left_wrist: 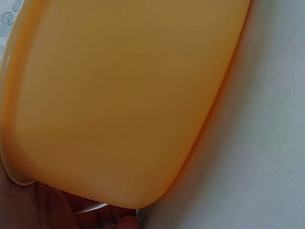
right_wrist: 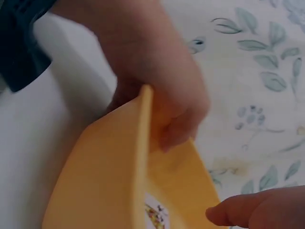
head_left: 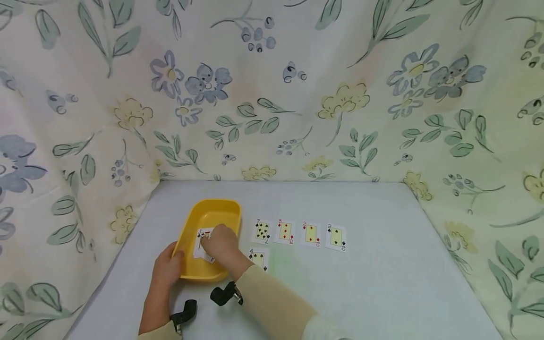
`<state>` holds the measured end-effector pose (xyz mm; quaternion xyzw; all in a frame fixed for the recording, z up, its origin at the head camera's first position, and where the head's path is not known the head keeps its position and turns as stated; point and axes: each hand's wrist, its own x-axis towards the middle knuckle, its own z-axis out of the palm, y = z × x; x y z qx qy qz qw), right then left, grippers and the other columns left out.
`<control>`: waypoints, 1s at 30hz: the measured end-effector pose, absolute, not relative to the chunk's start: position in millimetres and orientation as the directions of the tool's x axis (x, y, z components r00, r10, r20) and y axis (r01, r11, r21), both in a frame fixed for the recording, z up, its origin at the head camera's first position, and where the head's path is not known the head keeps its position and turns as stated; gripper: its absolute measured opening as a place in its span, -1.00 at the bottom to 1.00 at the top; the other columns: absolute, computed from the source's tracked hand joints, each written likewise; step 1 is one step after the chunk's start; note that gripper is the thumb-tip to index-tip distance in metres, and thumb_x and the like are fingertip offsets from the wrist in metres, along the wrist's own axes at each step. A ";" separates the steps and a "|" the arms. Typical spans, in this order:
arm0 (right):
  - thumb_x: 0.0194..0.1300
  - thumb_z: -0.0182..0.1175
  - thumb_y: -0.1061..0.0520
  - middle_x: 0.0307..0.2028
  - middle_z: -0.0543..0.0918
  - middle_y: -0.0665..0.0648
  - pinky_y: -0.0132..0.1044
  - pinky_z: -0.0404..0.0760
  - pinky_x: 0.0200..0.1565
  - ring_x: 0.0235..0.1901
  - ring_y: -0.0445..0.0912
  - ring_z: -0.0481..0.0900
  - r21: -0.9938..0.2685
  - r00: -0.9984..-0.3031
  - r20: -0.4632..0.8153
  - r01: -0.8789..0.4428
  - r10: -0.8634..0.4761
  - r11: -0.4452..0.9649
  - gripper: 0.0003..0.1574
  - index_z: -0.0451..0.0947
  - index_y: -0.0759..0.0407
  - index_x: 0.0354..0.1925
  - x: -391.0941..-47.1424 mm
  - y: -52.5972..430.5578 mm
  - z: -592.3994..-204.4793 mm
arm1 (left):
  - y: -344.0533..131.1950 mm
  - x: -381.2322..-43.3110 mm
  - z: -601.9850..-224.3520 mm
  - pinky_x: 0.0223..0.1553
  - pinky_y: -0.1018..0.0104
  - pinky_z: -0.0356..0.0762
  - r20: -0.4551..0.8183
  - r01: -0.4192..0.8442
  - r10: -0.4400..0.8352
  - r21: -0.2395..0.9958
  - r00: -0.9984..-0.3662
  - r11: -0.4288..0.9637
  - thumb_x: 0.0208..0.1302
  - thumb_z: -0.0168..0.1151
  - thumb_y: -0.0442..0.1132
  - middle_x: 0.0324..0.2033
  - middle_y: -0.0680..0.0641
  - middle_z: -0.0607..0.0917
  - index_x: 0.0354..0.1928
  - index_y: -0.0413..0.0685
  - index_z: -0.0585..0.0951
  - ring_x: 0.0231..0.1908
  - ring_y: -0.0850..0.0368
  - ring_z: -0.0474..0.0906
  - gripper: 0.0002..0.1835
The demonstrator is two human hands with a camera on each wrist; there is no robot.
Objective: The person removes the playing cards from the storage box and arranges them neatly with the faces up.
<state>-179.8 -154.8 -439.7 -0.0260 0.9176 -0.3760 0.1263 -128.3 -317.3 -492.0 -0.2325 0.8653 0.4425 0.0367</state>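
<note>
My left hand [head_left: 166,265] grips the near left rim of a yellow plastic tray [head_left: 212,203], its thumb over the edge. The tray's outer side [left_wrist: 124,95] fills most of the left wrist view. Inside lie overlapping playing cards [head_left: 198,249], one marked J. My right hand [head_left: 222,243] reaches into the tray, fingertips down at these cards. One of its fingers [right_wrist: 257,210] shows straight over the tray in the right wrist view. I cannot tell whether it pinches a card; the palm side is hidden in the head view.
Right of the tray, a row of face-up cards runs across the white table [head_left: 382,264]: a black 7 [head_left: 262,231], then a red 5 [head_left: 284,231], a red 2 [head_left: 311,233] and a black 2 [head_left: 336,237]. Below, my right forearm partly covers a black 4 [head_left: 258,257]. Floral cloth [head_left: 255,141] hangs behind.
</note>
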 end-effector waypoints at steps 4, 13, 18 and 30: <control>0.35 0.29 -0.09 -0.36 0.58 0.10 -0.31 0.57 -0.21 -0.39 -0.09 0.50 -0.471 -0.971 -0.160 -0.085 -0.180 0.878 -0.58 0.59 0.28 -0.20 -179.8 -165.5 -445.9 | -317.2 -128.3 -492.1 -0.17 0.20 0.44 -0.268 -0.434 -0.370 0.748 -0.889 0.502 0.57 -0.21 -0.13 0.25 -0.35 0.48 0.53 -0.27 0.23 -0.13 -0.11 0.48 -0.40; 0.34 0.22 -0.43 -0.17 0.63 0.13 -0.24 0.53 -0.21 -0.21 -0.01 0.46 0.075 -0.962 -0.148 -0.242 -0.229 0.967 -0.32 0.71 0.06 0.05 -187.0 -194.0 -480.2 | -318.0 -128.4 -493.3 -0.22 0.19 0.41 -0.231 -0.403 -0.370 0.764 -0.900 0.505 0.56 -0.17 -0.17 0.10 -0.34 0.57 0.48 -0.30 0.31 -0.24 -0.06 0.48 -0.44; 0.19 0.29 -0.52 -0.18 0.62 0.09 -0.24 0.49 -0.19 -0.14 0.02 0.41 0.079 -0.967 -0.113 -0.237 -0.227 0.968 -0.25 0.73 0.00 0.02 -187.4 -195.7 -487.0 | -318.7 -128.1 -493.5 -0.21 0.18 0.41 -0.222 -0.398 -0.370 0.759 -0.902 0.516 0.56 -0.17 -0.17 0.10 -0.33 0.57 0.48 -0.30 0.31 -0.24 -0.05 0.50 -0.44; 0.04 0.29 -0.64 -0.14 0.56 0.13 -0.25 0.50 -0.12 -0.12 0.05 0.39 0.140 -0.960 -0.121 -0.267 -0.251 0.953 0.05 0.61 0.14 0.13 -187.9 -190.7 -481.8 | -317.4 -127.7 -492.6 -0.21 0.18 0.44 -0.217 -0.399 -0.377 0.759 -0.900 0.515 0.55 -0.17 -0.17 0.12 -0.35 0.57 0.48 -0.27 0.32 -0.25 -0.07 0.51 -0.44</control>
